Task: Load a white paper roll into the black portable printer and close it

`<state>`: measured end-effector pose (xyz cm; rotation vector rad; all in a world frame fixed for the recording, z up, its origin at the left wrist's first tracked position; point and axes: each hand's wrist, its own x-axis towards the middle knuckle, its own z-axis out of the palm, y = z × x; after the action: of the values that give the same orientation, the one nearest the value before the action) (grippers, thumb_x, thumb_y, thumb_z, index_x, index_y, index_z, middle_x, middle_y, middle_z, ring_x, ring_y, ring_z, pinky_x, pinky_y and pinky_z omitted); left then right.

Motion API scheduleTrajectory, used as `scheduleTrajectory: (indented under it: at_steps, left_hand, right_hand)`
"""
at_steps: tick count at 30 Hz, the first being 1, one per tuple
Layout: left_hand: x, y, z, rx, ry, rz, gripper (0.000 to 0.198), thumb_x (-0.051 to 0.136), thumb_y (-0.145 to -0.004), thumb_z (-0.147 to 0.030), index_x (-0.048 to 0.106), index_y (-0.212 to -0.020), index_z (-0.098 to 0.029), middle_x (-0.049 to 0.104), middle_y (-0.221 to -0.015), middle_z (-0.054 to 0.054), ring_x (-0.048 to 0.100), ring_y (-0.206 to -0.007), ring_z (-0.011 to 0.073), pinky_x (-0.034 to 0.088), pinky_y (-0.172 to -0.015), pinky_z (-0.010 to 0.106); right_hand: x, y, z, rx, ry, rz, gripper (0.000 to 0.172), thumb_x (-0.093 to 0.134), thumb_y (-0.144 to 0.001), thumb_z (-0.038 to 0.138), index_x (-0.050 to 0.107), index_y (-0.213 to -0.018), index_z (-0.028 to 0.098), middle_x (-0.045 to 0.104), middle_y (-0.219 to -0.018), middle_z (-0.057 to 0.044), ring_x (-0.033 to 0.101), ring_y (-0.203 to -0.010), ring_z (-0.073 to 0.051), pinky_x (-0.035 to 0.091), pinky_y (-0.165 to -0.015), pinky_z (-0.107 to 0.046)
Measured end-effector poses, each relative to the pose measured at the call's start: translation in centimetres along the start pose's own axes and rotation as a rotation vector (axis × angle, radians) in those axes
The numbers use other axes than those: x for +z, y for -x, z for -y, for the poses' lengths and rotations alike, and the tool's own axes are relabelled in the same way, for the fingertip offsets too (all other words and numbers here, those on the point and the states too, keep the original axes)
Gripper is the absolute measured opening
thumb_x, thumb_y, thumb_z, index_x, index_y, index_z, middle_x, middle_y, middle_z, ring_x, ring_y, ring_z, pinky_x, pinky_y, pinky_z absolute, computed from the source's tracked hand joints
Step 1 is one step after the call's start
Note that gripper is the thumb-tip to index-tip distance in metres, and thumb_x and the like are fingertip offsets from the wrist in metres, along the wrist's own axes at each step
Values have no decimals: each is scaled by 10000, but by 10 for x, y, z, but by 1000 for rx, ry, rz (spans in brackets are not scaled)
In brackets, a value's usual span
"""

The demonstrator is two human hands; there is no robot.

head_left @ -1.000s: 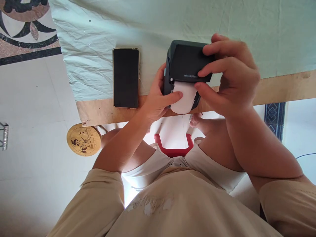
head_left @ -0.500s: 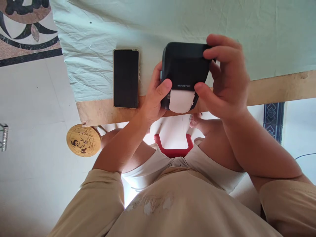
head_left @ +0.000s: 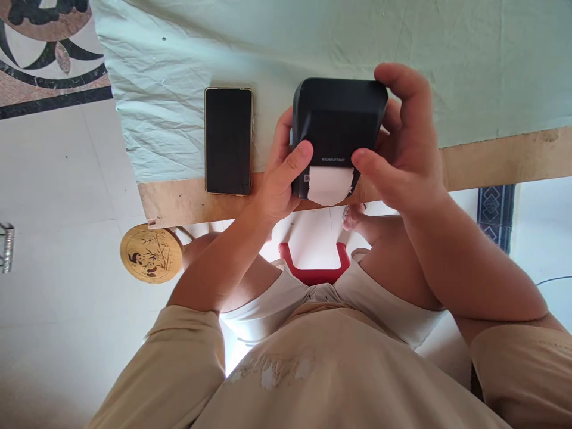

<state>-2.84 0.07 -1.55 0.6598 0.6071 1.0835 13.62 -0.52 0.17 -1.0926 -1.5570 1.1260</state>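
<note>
Between my two hands, over the table's front edge, is a dark label printer (head_left: 342, 122) marked NIIMBOT. A strip of white label paper (head_left: 330, 185) sticks out of its near end. My left hand (head_left: 286, 170) grips the printer's left side, thumb on top near the paper and fingers mostly hidden beneath. Around the right side my right hand (head_left: 409, 143) is closed, its thumb by the lower right of the top face and its index finger at the far right corner; the other fingers are partly hidden behind the printer.
A smartphone (head_left: 228, 141) with a dark screen lies left of the printer, over the pale green cloth (head_left: 179, 65) and the table's bare wooden edge (head_left: 504, 158). Below the table are a round wooden stool (head_left: 152, 253) and a red U-shaped piece (head_left: 315, 276) between my legs.
My right index finger has shifted from the printer's top to its far right corner, with other fingers going behind its side. The printer has tilted slightly, and my left hand keeps its hold.
</note>
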Motion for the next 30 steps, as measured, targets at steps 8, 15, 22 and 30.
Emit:
scheduleTrajectory:
  at_steps: [8, 15, 22, 30]
  left_hand:
    - [-1, -1, 1, 15, 41, 16, 214, 554, -851, -383, 559, -1061, -342, 650, -963, -29, 656, -896, 165, 486, -784, 307]
    - [1, -2, 0, 25, 33, -1, 192, 475, -887, -388, 557, -1046, -316, 663, -998, -21, 648, -960, 163, 516, -826, 296]
    - [1, -5, -2, -226, 91, -91, 543, 242, -929, -521, 647, -995, -167, 714, -929, 30, 651, -1084, 228, 496, -982, 377]
    - [-3, -5, 6, -226, 88, -155, 540, 352, -864, -626, 637, -1027, -197, 705, -1030, 42, 594, -1188, 251, 463, -1028, 388]
  right_hand:
    - [-1, -1, 6, 27, 48, -1, 585, 686, -760, 407, 389, -1263, 380, 523, -1200, -9, 581, -848, -129, 573, -736, -300]
    - [-1, 2, -1, 54, 38, 5, 591, 639, -787, 448, 346, -1300, 458, 503, -1261, 11, 598, -864, -155, 588, -755, -341]
    - [0, 4, -1, -3, -5, 10, 585, 595, -817, 408, 351, -1347, 450, 416, -1371, 21, 593, -1022, -180, 569, -891, -376]
    - [-1, 2, -7, -38, 54, 34, 642, 589, -794, 467, 324, -1377, 410, 426, -1339, -13, 607, -967, -187, 584, -813, -368]
